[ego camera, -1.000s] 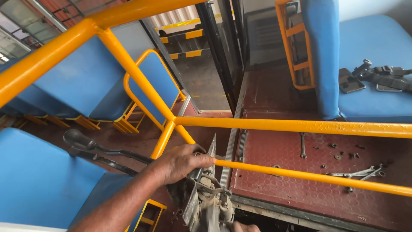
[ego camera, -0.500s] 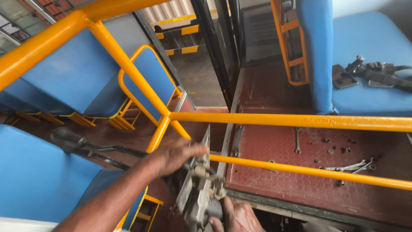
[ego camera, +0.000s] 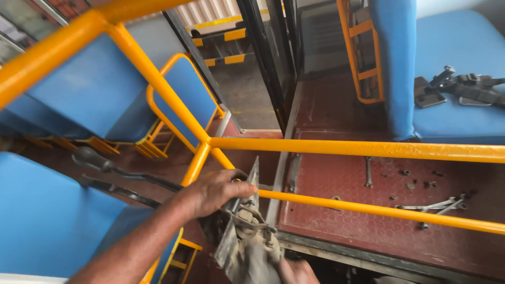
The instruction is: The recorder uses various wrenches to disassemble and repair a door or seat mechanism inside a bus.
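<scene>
My left hand (ego camera: 215, 192) grips the top edge of a grimy grey metal assembly (ego camera: 247, 239) with a flat plate, springs and brackets. The assembly stands tilted just below the lower yellow rail (ego camera: 368, 208). Only part of my right hand (ego camera: 297, 271) shows at the bottom edge, pressed against the assembly's lower end, with its fingers hidden behind the metal. A black lever with a round knob (ego camera: 92, 158) runs along to the left of my left forearm.
Yellow handrails (ego camera: 342, 149) cross in front of me, and blue seats (ego camera: 79, 100) stand at left. Wrenches (ego camera: 436, 204), a spanner (ego camera: 368, 172) and loose bolts lie on the red floor plate (ego camera: 336, 226). Dark metal parts (ego camera: 463, 87) rest on the right blue seat. An open doorway (ego camera: 247, 94) lies ahead.
The view has dipped and shifted slightly. My right hand has come up into view under the assembly, and the assembly has been lifted and tilted a little while my left hand stays on it.
</scene>
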